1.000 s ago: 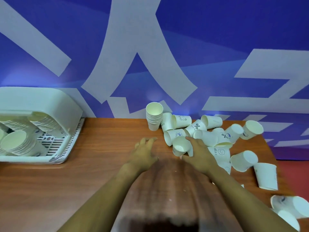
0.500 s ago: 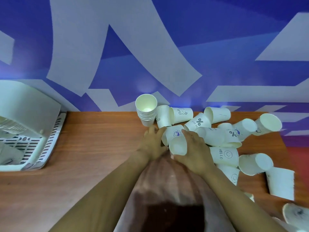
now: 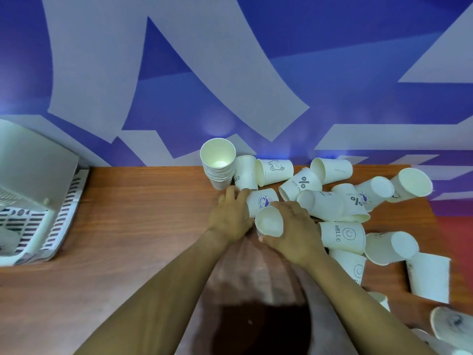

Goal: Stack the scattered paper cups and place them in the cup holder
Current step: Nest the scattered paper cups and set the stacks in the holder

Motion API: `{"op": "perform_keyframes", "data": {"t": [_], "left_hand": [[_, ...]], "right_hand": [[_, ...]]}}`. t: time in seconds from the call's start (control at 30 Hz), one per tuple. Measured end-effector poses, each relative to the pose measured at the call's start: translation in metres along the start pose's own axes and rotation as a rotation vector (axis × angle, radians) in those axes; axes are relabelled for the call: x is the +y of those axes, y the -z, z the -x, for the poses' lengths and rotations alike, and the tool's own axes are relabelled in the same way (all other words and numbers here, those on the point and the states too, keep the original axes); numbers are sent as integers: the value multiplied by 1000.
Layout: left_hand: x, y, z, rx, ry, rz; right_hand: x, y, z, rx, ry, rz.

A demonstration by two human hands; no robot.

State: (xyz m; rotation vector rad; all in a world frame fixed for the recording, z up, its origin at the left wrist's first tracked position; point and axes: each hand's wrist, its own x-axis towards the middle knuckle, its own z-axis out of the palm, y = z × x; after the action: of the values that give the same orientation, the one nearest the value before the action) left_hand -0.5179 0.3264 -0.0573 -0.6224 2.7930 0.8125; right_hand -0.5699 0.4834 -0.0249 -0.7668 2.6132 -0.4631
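Both hands have closed in on the pile since a moment ago, so the next nesting looks about to begin. The right hand (image 3: 294, 226) curls round a paper cup (image 3: 269, 222), its mouth toward the camera. The left hand (image 3: 231, 213), just beside it, has its fingers against a printed cup (image 3: 262, 202) lying on the surface (image 3: 143, 201) (a full grip I cannot confirm). The started stack (image 3: 218, 162) stands just beyond the left fingertips; the cup holder (image 3: 38, 180) sits far off to the left.
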Motion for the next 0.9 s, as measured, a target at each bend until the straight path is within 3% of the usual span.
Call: {"op": "perform_keyframes", "data": {"t": [0.2, 0.6, 0.9], "left_hand": [[-9, 14, 26, -23, 35, 29], [-35, 75, 137, 155, 43, 143], [-33, 106, 207, 242, -38, 85]], "right_hand": [[-8, 11, 20, 3, 15, -83], [-44, 34, 89, 41, 73, -161], [-74, 33, 120, 62, 131, -182]]}}
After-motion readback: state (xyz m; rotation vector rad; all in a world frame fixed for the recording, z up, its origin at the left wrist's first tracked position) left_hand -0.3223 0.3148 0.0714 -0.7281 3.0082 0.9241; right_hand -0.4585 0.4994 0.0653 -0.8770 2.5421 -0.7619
